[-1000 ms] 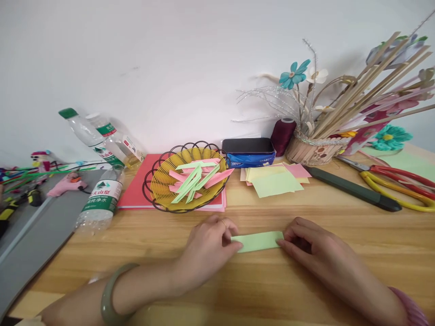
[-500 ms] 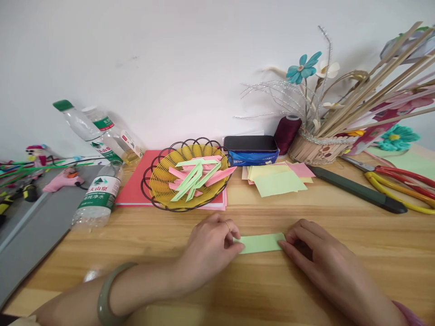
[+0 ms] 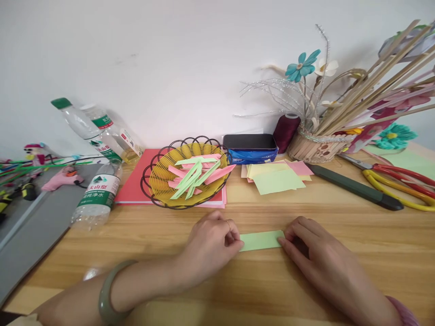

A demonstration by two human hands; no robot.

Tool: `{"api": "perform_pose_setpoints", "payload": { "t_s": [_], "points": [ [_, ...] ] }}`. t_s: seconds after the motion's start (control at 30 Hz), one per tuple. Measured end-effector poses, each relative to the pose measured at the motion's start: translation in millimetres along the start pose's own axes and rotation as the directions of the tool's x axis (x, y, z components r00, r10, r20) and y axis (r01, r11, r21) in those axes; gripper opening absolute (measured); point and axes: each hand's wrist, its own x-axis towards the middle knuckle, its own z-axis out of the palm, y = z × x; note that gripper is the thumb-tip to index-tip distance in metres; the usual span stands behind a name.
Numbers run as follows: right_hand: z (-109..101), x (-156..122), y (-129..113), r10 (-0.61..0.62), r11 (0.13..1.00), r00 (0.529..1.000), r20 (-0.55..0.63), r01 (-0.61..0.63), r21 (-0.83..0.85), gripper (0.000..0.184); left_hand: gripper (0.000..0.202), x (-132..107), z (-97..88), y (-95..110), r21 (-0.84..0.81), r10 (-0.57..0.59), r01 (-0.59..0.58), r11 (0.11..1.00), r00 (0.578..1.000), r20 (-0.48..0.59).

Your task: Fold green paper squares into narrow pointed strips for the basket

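Note:
A narrow light-green paper strip lies lengthwise between my hands, just above or on the wooden table; which of the two I cannot tell. My left hand pinches its left end between thumb and fingers. At the right end, the thumb and fingertips of my right hand close on the paper. Beyond my hands stands a yellow woven basket with a black looped rim. Several folded green and pink paper strips lie in it. To its right is a small pile of coloured paper sheets.
Plastic bottles and a pink glue gun are at the left. A dark green cutter and pliers lie at the right. A blue box, a thread spool and a flower basket stand by the wall.
Both hands stay on the ends of the green strip with almost no movement. The whole view has shifted very slightly.

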Motion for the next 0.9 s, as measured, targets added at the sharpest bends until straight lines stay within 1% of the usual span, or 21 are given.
{"api": "perform_pose_setpoints", "payload": {
  "t_s": [0.1, 0.17, 0.2, 0.27, 0.3, 0.37, 0.4, 0.43, 0.47, 0.5, 0.53, 0.57, 0.6, 0.63, 0.67, 0.7, 0.77, 0.83, 0.87, 0.9],
  "points": [
    [-1.0, 0.6, 1.7, 0.027, 0.997, 0.999, 0.021, -0.028, 0.075, 0.023, 0.005, 0.0, 0.3, -3.2, -0.036, 0.042, -0.043, 0.998, 0.999, -0.006],
    [-3.5, 2.0, 2.0, 0.059, 0.988, 0.997, 0.045, -0.065, 0.143, 0.024, 0.004, -0.1, 1.2, -6.3, -0.033, 0.119, -0.12, 0.992, 0.993, -0.028],
    [-5.4, 2.9, 1.9, 0.078, 0.98, 0.995, 0.062, -0.088, 0.178, 0.025, 0.012, -0.1, 1.9, -8.0, -0.007, 0.171, -0.172, 0.985, 0.984, -0.044],
    [-9.6, 5.0, 1.1, 0.119, 0.96, 0.987, 0.103, -0.141, 0.241, 0.028, 0.028, -0.1, 3.5, -11.5, 0.084, 0.288, -0.281, 0.956, 0.954, -0.083],
    [-11.6, 6.0, 0.7, 0.134, 0.949, 0.983, 0.125, -0.164, 0.27, 0.03, 0.027, -0.1, 4.1, -13.1, 0.13, 0.346, -0.332, 0.934, 0.932, -0.106],
    [-14.6, 7.9, 0.5, 0.142, 0.926, 0.978, 0.154, -0.187, 0.329, 0.033, 0.013, 0.0, 4.0, -14.9, 0.179, 0.436, -0.407, 0.896, 0.884, -0.168],
    [-15.4, 8.6, 0.7, 0.139, 0.914, 0.98, 0.142, -0.182, 0.362, 0.033, 0.01, 0.1, 3.1, -14.9, 0.17, 0.458, -0.429, 0.887, 0.865, -0.207],
    [-15.9, 9.1, 1.0, 0.132, 0.904, 0.985, 0.108, -0.164, 0.396, 0.031, 0.012, 0.4, 1.9, -14.4, 0.136, 0.461, -0.44, 0.888, 0.854, -0.242],
    [-16.3, 9.5, 1.4, 0.125, 0.895, 0.99, 0.057, -0.138, 0.425, 0.028, 0.012, 0.7, 0.4, -13.3, 0.074, 0.442, -0.439, 0.896, 0.857, -0.266],
    [-16.8, 9.8, 1.5, 0.121, 0.889, 0.993, 0.008, -0.112, 0.444, 0.026, 0.01, 1.2, -1.2, -11.8, -0.016, 0.392, -0.411, 0.912, 0.881, -0.266],
    [-17.8, 10.2, 1.3, 0.117, 0.885, 0.993, -0.026, -0.092, 0.456, 0.03, 0.009, 1.8, -2.5, -10.2, -0.13, 0.314, -0.35, 0.928, 0.92, -0.236],
    [-19.3, 11.0, 0.7, 0.107, 0.884, 0.994, -0.032, -0.08, 0.46, 0.036, 0.009, 2.7, -3.4, -8.6, -0.256, 0.22, -0.26, 0.931, 0.96, -0.173],
    [-21.4, 12.3, -0.5, 0.093, 0.885, 0.996, -0.011, -0.077, 0.46, 0.04, 0.01, 3.6, -3.8, -7.3, -0.377, 0.126, -0.152, 0.914, 0.988, -0.093],
    [-24.1, 14.2, -2.2, 0.079, 0.885, 0.997, 0.023, -0.081, 0.458, 0.039, 0.011, 4.7, -3.8, -6.5, -0.479, 0.049, -0.049, 0.876, 0.999, -0.012],
    [-27.0, 16.7, -4.1, 0.067, 0.885, 0.996, 0.056, -0.086, 0.459, 0.036, 0.012, 6.0, -3.3, -6.1, -0.557, -0.003, 0.031, 0.83, 0.999, 0.051],
    [-29.8, 19.8, -6.0, 0.059, 0.884, 0.996, 0.07, -0.085, 0.459, 0.032, 0.013, 7.2, -2.5, -6.3, -0.612, -0.031, 0.08, 0.786, 0.995, 0.09],
    [-33.9, 26.6, -9.2, 0.039, 0.894, 0.998, 0.04, -0.053, 0.445, 0.03, 0.015, 9.7, -0.9, -7.8, -0.67, -0.051, 0.11, 0.734, 0.993, 0.108],
    [-34.3, 32.6, -11.5, -0.011, 0.92, 1.0, -0.012, 0.014, 0.392, 0.03, 0.016, 11.9, -0.1, -9.8, -0.689, -0.075, 0.128, 0.713, 0.991, 0.107],
    [-33.2, 34.8, -12.8, -0.042, 0.932, 0.999, -0.009, 0.042, 0.36, 0.032, 0.018, 12.8, -0.3, -10.6, -0.699, -0.086, 0.133, 0.703, 0.991, 0.103],
    [-31.6, 36.3, -14.6, -0.07, 0.939, 0.997, 0.025, 0.057, 0.339, 0.032, 0.019, 13.5, -0.8, -11.0, -0.713, -0.091, 0.129, 0.689, 0.992, 0.092]
  ]
}}
